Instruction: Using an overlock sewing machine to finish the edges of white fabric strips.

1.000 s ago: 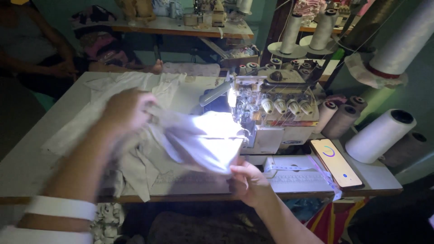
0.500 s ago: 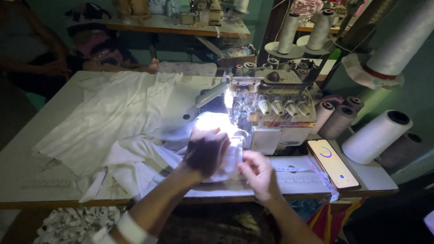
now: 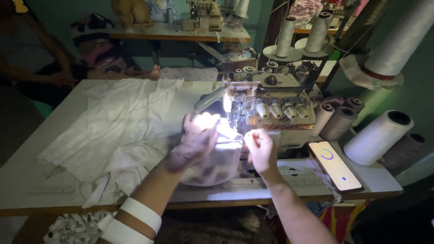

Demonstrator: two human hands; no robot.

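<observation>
Two bare hands work at the near middle of a pale sewing worktop, lit by a small machine lamp. Nearest, a white band wraps the left forearm. The left hand lies palm down with fingers spread, pressing a small piece of thin white cloth flat beside the needle; it pins the cloth rather than gripping it. The right hand is pinched nearly closed at the cloth's right edge, though what the fingertips hold is too small to tell, perhaps a thread or the hem. The cloth looks light, soft and limp, best held by its edges. Just behind stands a beige overlock sewing machine. A black smartphone with a lit screen lies near the worktop's right edge. A loose heap of white fabric covers the left side. Farther back, large white thread cones stand at right.
</observation>
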